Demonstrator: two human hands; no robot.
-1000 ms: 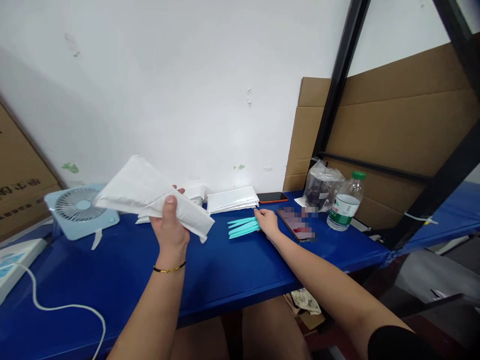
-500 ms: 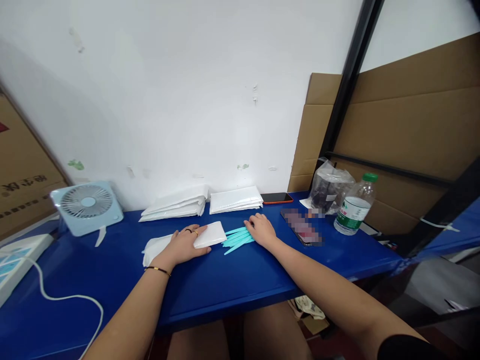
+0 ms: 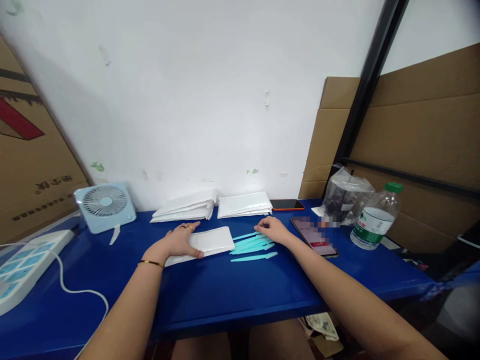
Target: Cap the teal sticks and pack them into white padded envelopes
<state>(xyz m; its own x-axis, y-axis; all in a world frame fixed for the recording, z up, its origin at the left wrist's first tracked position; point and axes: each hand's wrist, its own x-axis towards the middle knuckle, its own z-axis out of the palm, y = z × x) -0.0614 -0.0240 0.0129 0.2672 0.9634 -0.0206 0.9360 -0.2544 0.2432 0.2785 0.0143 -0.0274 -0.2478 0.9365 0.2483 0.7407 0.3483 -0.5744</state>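
My left hand point(image 3: 179, 243) lies across a white padded envelope point(image 3: 217, 240), thumb stretched along its near side and fingers towards its far side. A loose pile of turquoise eyebrow razors point(image 3: 249, 245) lies just right of the envelope. One more eyebrow razor point(image 3: 253, 257) rests apart, nearer the table's front edge. At the far side of the pile, my right hand point(image 3: 273, 230) is closed in a pinch on the end of a razor point(image 3: 244, 236); its fingertips partly hide that end.
Two stacks of white envelopes point(image 3: 185, 207) point(image 3: 244, 204) stand by the wall. A fan point(image 3: 107, 205), power strip point(image 3: 33, 265) and white cable point(image 3: 75, 291) are left. Rightward are two phones point(image 3: 288, 204) point(image 3: 315, 237), a bagged cup point(image 3: 343, 197) and a bottle point(image 3: 375, 217) on the blue table point(image 3: 240, 295).
The razors have spread out, with one now separate in front of the pile. My right hand has shifted to the pile's far side. My left hand's fingers have spread wider over the envelope.
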